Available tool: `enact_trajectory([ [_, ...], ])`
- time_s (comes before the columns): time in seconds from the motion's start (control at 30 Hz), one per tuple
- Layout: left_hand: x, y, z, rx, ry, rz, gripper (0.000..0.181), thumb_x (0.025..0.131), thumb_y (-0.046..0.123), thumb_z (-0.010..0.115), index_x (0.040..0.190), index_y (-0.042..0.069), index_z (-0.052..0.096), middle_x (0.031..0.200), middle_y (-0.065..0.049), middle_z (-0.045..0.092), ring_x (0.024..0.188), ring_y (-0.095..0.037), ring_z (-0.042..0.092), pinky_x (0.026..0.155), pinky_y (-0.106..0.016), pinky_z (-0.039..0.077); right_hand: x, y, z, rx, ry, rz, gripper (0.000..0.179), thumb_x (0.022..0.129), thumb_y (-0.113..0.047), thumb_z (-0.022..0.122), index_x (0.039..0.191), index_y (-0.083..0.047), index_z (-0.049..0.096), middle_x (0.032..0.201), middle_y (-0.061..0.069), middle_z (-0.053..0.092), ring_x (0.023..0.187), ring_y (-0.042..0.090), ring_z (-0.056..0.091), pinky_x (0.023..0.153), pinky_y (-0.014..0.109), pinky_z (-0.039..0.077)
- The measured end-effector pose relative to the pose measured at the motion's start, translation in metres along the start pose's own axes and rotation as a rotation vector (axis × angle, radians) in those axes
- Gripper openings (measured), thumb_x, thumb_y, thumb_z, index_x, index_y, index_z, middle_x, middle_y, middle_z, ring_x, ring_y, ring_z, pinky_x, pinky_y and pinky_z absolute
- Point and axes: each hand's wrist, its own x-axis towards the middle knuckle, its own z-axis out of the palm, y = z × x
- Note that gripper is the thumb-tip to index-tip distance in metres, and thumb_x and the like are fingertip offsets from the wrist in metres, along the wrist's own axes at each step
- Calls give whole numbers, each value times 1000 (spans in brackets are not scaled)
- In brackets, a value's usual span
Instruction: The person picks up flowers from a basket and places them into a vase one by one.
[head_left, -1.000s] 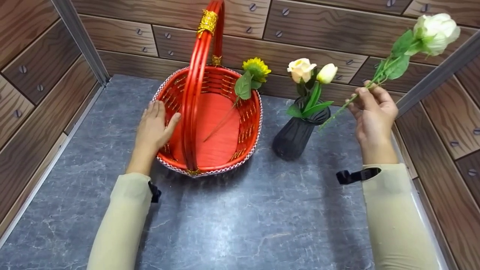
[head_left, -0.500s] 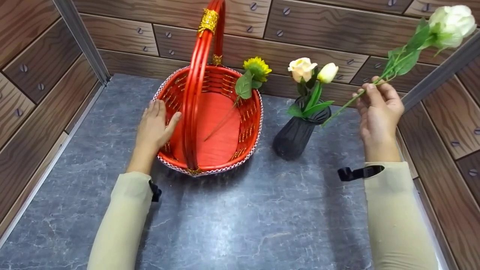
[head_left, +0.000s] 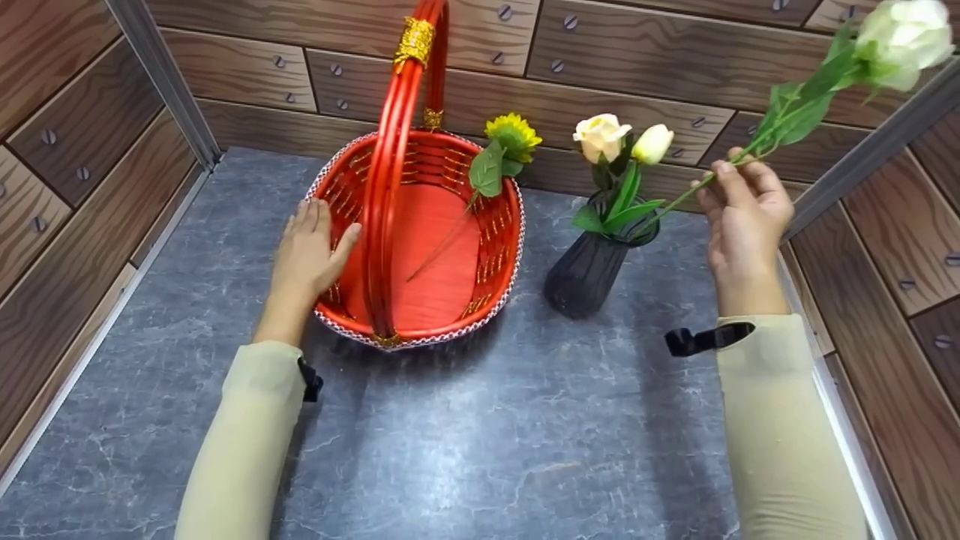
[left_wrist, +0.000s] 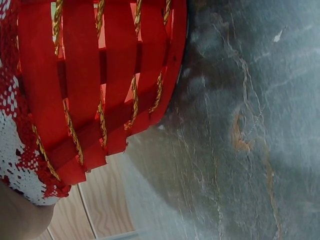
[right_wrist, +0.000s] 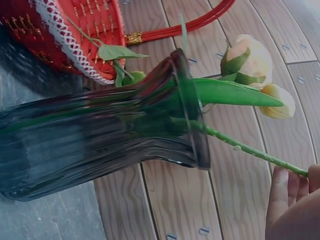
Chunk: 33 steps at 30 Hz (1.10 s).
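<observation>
A white flower on a long green stem slants up to the right, and my right hand pinches it by that stem between thumb and fingers. The stem's lower end is inside the mouth of the dark glass vase. A peach rose and a pale yellow tulip stand in the same vase. My left hand rests on the left rim of a red woven basket, its fingers straight and thumb spread inward. Inside the basket leans a yellow sunflower, its head over the back right rim.
The basket's tall red handle arches over its middle. Wood-patterned walls enclose the back and both sides of the grey marbled table. The vase stands a little right of the basket.
My right hand first moved slightly right with the white flower, then back left, bringing the stem's lower end from beside the vase into its mouth. The left hand has stayed on the basket.
</observation>
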Motion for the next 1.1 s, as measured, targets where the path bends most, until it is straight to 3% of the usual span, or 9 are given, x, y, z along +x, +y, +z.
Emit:
enact_trajectory([
  [0.37, 0, -2, 1, 0, 10, 7, 92, 100, 67, 25, 155, -8, 21, 162, -27, 18, 153, -40, 8, 125, -49, 5, -5, 23, 4, -124, -47, 30, 25, 86, 8, 72, 109, 7, 63, 98, 13, 70, 83, 21, 70, 74, 31, 62],
  [0.67, 0, 1, 0, 0, 22, 18, 90, 101, 64, 27, 154, -8, 22, 161, -28, 19, 152, -41, 10, 125, -49, 6, -12, 39, 4, -337, -130, -12, 7, 90, 6, 67, 96, 3, 64, 107, 8, 71, 94, 20, 71, 70, 27, 60],
  [0.73, 0, 1, 0, 4, 17, 16, 89, 102, 64, 27, 154, -8, 22, 161, -28, 19, 153, -41, 10, 125, -49, 6, -12, 40, 4, -372, -131, -18, 2, 92, 1, 67, 93, 2, 66, 103, 8, 72, 91, 19, 70, 72, 27, 61],
  [0.9, 0, 1, 0, 1, 2, 9, 87, 102, 61, 29, 155, -8, 20, 161, -28, 18, 153, -40, 7, 125, -48, 4, -13, 37, 3, -456, -110, 14, 16, 94, -16, 70, 94, 0, 72, 87, 8, 71, 72, 17, 72, 68, 28, 62],
  [1.1, 0, 0, 0, -2, -3, 7, 88, 102, 63, 27, 155, -7, 18, 162, -27, 16, 153, -40, 6, 125, -48, 3, -12, 29, 3, -514, -91, 83, 20, 93, -16, 70, 103, -1, 62, 88, 5, 69, 66, 18, 72, 66, 29, 62],
])
